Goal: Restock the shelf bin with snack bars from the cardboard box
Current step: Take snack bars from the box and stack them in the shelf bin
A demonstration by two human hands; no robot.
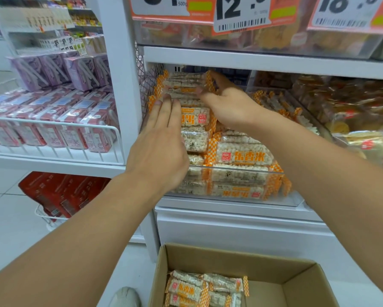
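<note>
right hand (227, 105) gripping snack bars (186, 85), left hand (161, 138) flat beside

pink drink cartons (53, 127) in white wire rack, price tags (241, 14) overhead

- White shelving upright (121, 89) stands between two bays.
- Left, a white wire rack (59, 138) holds pink drink cartons (53, 120); purple cartons (59, 69) sit behind.
- Orange price tags (243, 14) hang far above.
- Pale tiled floor (6, 218) lies near left.
</note>
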